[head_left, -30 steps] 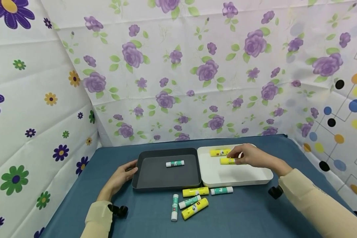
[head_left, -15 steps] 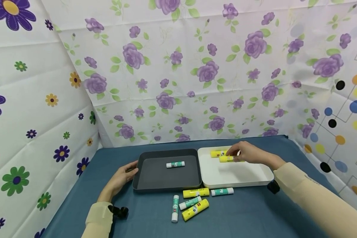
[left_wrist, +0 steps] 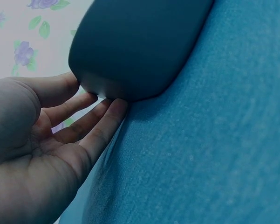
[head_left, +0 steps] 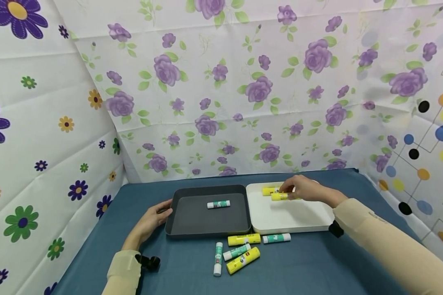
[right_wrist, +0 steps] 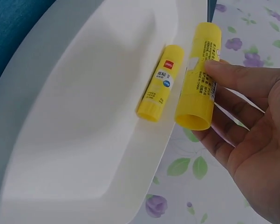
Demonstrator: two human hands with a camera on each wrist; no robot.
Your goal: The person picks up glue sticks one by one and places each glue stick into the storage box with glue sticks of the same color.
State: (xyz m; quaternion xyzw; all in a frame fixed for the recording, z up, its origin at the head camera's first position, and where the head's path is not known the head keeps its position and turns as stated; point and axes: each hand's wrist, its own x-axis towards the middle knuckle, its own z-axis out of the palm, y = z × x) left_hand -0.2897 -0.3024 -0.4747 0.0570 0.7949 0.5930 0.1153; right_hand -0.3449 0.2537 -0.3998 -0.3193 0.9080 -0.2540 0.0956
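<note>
My right hand (head_left: 306,189) pinches a yellow glue stick (right_wrist: 199,81) between thumb and fingers, over the far part of the white tray (head_left: 291,221). Close beside it, another yellow glue stick (right_wrist: 160,84) lies in that tray, partly hidden by my fingers in the head view. At the left, my left hand (head_left: 149,223) rests its thumb and fairly straight fingertips against the outer wall of the dark grey tray (left_wrist: 135,51), near a corner. A green and white glue stick (head_left: 218,204) lies inside the dark tray.
In front of the trays, on the blue cloth (head_left: 184,266), lie two yellow glue sticks (head_left: 244,239) (head_left: 243,260) and three green and white glue sticks (head_left: 218,259) (head_left: 237,252) (head_left: 277,238). The trays stand side by side. A flowered curtain (head_left: 192,102) rises behind the table.
My right hand has moved slightly left and away from me with the yellow glue stick, bringing it closer to the one lying in the white tray. My left hand stays at the dark tray.
</note>
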